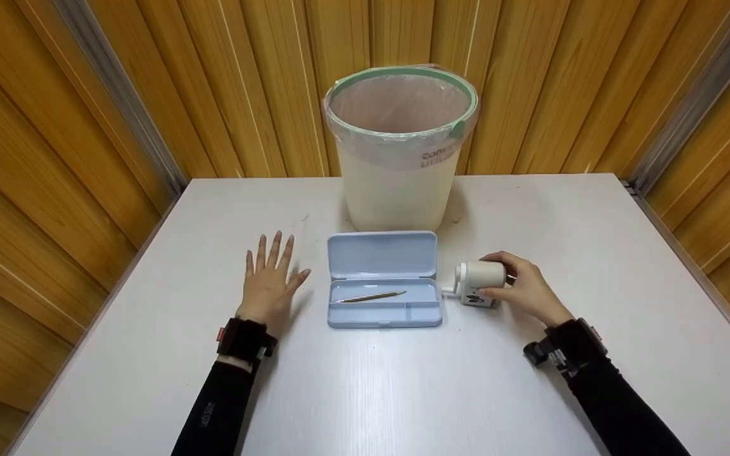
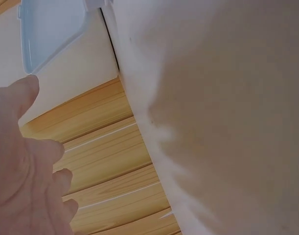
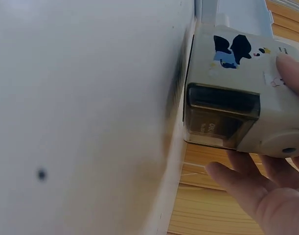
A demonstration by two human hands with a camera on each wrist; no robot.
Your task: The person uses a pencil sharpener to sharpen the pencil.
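Right hand (image 1: 523,288) curled over a white pencil sharpener (image 1: 480,283), fingers across its top and thumb on the near side, grip closed around the body. Sharpener standing on the white counter (image 1: 365,380), just right of an open pale-blue pencil case (image 1: 383,278), crank end turned toward the case. From the right wrist view, same sharpener (image 3: 237,98) pressed by fingertips (image 3: 291,73), a dark transparent drawer in its side and a small cartoon sticker above that.

Left hand (image 1: 270,282) flat on the counter, fingers straight and slightly spread, grip open and holding nothing. Set just left of the pencil case, not touching. In the left wrist view, that hand (image 2: 27,176) at the lower left, a corner of the case (image 2: 51,29) above.

Inside the case, one pencil (image 1: 372,296) lying lengthwise in the long tray, lid folded back flat toward the far side. Behind the case, near the counter's far edge, a white bin (image 1: 400,145) with a green rim and a clear plastic liner. Wooden panelled walls (image 1: 86,126) on three sides.
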